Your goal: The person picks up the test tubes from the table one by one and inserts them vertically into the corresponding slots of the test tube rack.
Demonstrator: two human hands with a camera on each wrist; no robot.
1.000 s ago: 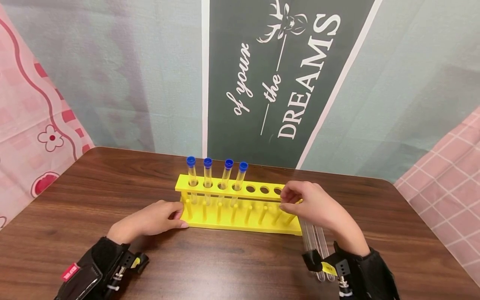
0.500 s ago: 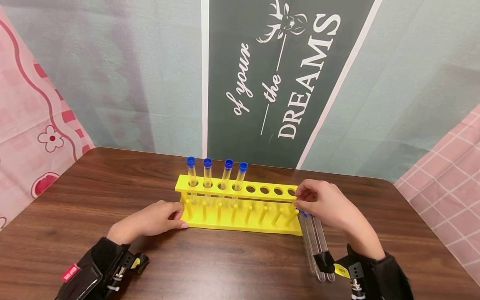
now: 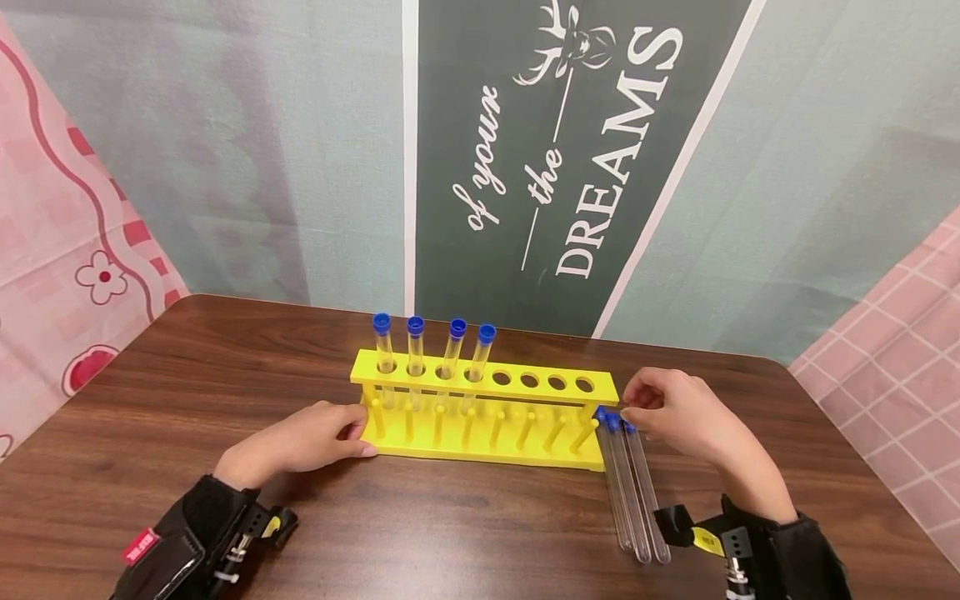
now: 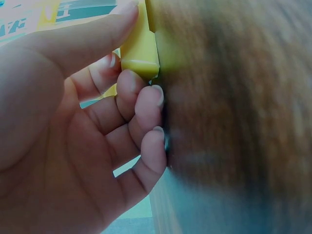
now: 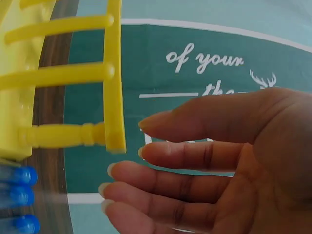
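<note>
A yellow test tube rack (image 3: 480, 447) stands on the brown table. Several clear test tubes (image 3: 416, 343) with blue caps stand in the holes of its left half. My left hand (image 3: 318, 437) grips the left end of the rack's base; in the left wrist view its thumb (image 4: 97, 31) lies against the yellow base, the fingers on its other side. Just right of the rack, my right hand (image 3: 686, 421) hovers with loosely bent fingers and holds nothing. Below it, three blue-capped test tubes (image 3: 636, 500) lie side by side; in the right wrist view their caps (image 5: 22, 195) show at lower left.
Upright pegs (image 3: 497, 429) line the front of the rack. A cloth backdrop (image 3: 345, 167) with white lettering hangs behind the table (image 3: 450, 533). Pink cloths flank it on both sides.
My right hand has moved right along the rack, off its right end to above the loose test tubes, whose caps now show. The left hand and the rack have stayed put.
</note>
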